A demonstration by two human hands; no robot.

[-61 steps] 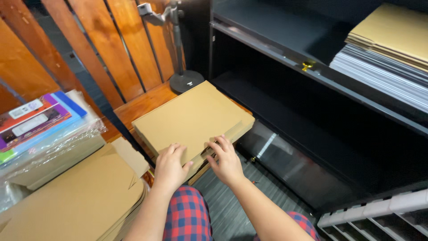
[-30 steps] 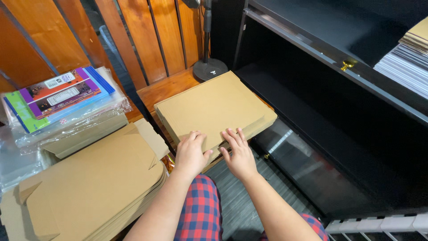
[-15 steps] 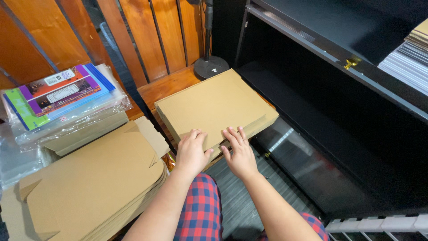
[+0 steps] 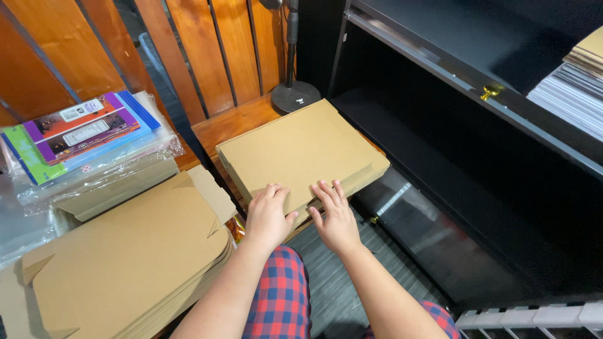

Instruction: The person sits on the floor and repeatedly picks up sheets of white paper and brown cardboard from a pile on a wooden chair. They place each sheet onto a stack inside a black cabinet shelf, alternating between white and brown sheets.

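Our fingers (image 4: pixel 326 191) are spread flat, not clamped on anything: both palms press down on the near edge of the flat cardboard box (image 4: pixel 301 150). Left hand (image 4: pixel 267 216) sits on the near-left part of that edge, right hand (image 4: pixel 336 216) just beside it, fingertips on the lid where a flap line shows.

The box lies closed on a low wooden ledge (image 4: pixel 232 122), its right corner hanging slightly over the black cabinet (image 4: pixel 440 207).

Handling, as we judge it: light, stiff corrugated board, dry and grippy, not fragile but it will crease if pinched at a corner. Best hold is both long sides, thumbs on top, or under the near edge where our hands already are.

To our left: a stack of unfolded cardboard blanks (image 4: pixel 125 257). Beyond that, colourful packs in clear plastic wrap (image 4: pixel 81 135). A round stand base (image 4: pixel 295 95) sits behind the box, wooden slats (image 4: pixel 188 50) at the back. Paper stacks (image 4: pixel 571 88) on the upper shelf, right.
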